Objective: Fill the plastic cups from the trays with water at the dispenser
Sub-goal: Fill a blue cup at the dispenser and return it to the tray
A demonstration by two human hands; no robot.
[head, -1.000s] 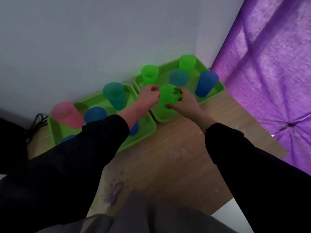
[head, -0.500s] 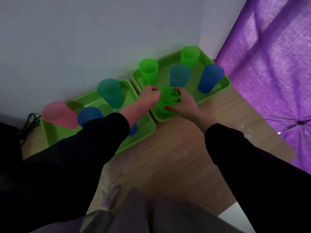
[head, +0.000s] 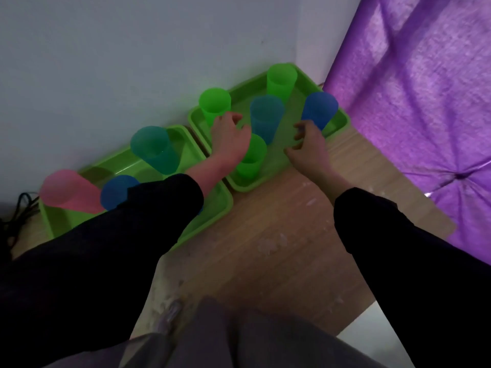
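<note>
Two green trays stand on a wooden floor against a white wall. The right tray [head: 342,120] holds a green cup [head: 252,162] at its front, a teal cup [head: 266,115], a blue cup [head: 320,108] and two more green cups [head: 214,104] [head: 281,79]. My left hand [head: 229,135] hovers over the front green cup's rim with loosely curled fingers, holding nothing. My right hand [head: 308,146] hangs over the tray floor just below the blue cup, fingers loose, gripping nothing. No dispenser is in view.
The left tray [head: 220,208] carries a teal cup [head: 155,150], a pink cup [head: 69,191] and a blue cup [head: 117,191], partly behind my left sleeve. A purple cloth [head: 411,102] hangs at the right. Black cables [head: 18,208] lie at the far left.
Both hands have let go of the front green cup, which now stands in the right tray. The left hand lifted over it; the right hand moved right toward the blue cup.
</note>
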